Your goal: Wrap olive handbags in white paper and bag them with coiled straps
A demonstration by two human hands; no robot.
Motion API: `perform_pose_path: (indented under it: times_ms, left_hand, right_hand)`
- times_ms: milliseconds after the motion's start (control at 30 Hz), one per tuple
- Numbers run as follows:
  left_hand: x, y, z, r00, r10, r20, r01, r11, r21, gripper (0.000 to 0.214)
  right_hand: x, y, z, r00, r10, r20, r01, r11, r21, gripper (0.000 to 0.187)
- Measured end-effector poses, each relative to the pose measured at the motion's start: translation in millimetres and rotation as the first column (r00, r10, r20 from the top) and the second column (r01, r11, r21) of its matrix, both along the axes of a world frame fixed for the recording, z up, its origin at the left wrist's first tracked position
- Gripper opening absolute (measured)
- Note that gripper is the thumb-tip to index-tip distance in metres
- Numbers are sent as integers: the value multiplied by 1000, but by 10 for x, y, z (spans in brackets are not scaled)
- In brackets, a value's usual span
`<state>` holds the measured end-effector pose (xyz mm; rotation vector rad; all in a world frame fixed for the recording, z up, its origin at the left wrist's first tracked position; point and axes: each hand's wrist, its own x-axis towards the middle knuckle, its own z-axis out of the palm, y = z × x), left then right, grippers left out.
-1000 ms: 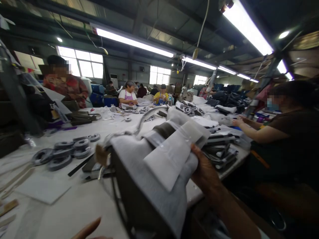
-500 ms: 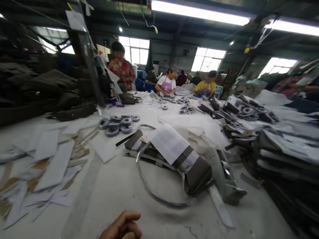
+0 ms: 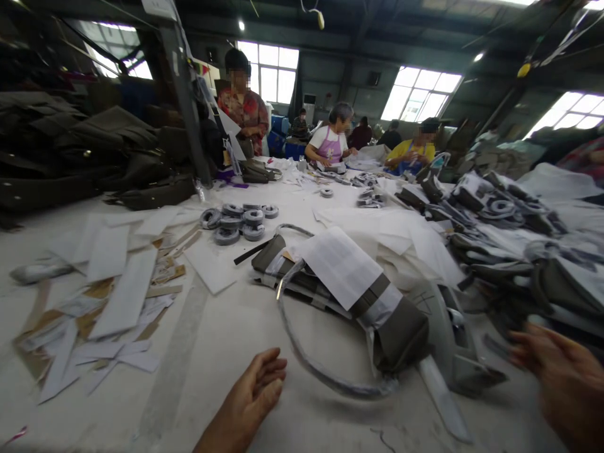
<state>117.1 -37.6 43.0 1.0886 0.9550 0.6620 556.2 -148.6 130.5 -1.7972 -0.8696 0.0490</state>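
Note:
My left hand (image 3: pixel 257 390) is over the near table, its fingers loosely bent, thumb apart and nothing in it. Just beyond it lies a dark olive handbag (image 3: pixel 401 330) on its side. A wrapped handle (image 3: pixel 302 352) loops from the bag toward my hand, without contact. On the bag rests a white paper sheet (image 3: pixel 342 267). At the right edge, my right hand (image 3: pixel 559 371) is smeared by motion, so its grip is unclear. It is close to a grey tape dispenser (image 3: pixel 472 371) and a dark strip (image 3: pixel 496 346). A white strip (image 3: pixel 443 399) pokes out near the bag.
Paper and card scraps (image 3: pixel 123 296) cover the left of the table (image 3: pixel 189 415). Wrapped coils (image 3: pixel 231 223) sit behind the bag. A tall pile of bags (image 3: pixel 533 277) stands on the right, dark material (image 3: pixel 80 157) on the left. Several people work across the table.
My right hand has come into view at the right edge. My left hand shows more fully and has moved forward, its fingers less curled. The view has tilted down and turned left; the bag stays put.

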Motion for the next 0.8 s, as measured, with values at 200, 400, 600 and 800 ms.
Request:
perform_pose_path:
  times_ms: [200, 400, 600, 800]
  left_hand:
    - [340, 169, 237, 979, 69, 194, -22, 973, -231, 72]
    - [542, 44, 318, 907, 86, 412, 101, 906, -410, 42]
    - [471, 71, 596, 915, 70, 398, 6, 982, -189, 36]
    - [-71, 348, 1022, 936, 188, 298, -216, 974, 64, 39]
  right_hand:
    - [-1143, 991, -6, 670, 506, 543, -375, 862, -341, 55]
    - [-1462, 1671, -101, 501, 576, 646, -363, 818, -447, 27]
    - [-954, 1539, 343, 821, 205, 533, -148, 978, -148, 30]
    - [-548, 1093, 652, 870, -162, 465, 156, 986, 50, 34]
